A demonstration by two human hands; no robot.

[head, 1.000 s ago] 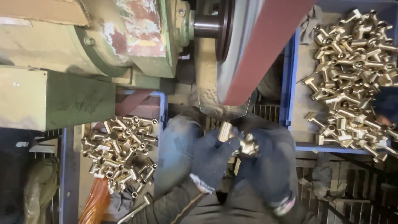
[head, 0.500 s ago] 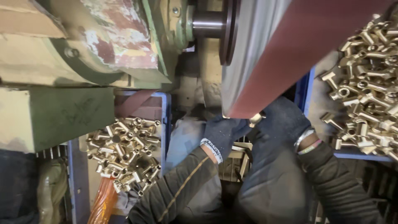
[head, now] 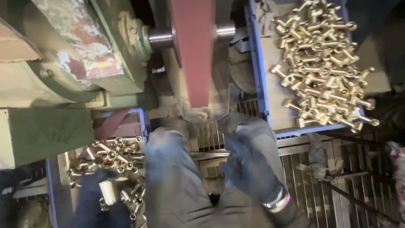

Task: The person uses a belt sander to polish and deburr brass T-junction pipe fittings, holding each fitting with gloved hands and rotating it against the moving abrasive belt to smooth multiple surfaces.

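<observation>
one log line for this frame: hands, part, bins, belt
left hand: gloved, on brass fitting over left bin | right hand: gloved, empty, below sanding belt | right bin: full of fittings

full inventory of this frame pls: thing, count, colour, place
Sanding belt: one, reddish brown, top centre, on a steel shaft.
Grinder housing: one, green with worn paint, upper left.
Right crate: one, blue, upper right.
Brass fittings in right crate: many, gold.
Left crate: one, blue, lower left.
Brass fittings in left crate: many, gold.
Metal grating: grey, lower right.
Left hand: dark glove, blurred, over the left crate, a brass fitting at it.
Right hand: dark glove, below the belt; contents not visible.
</observation>
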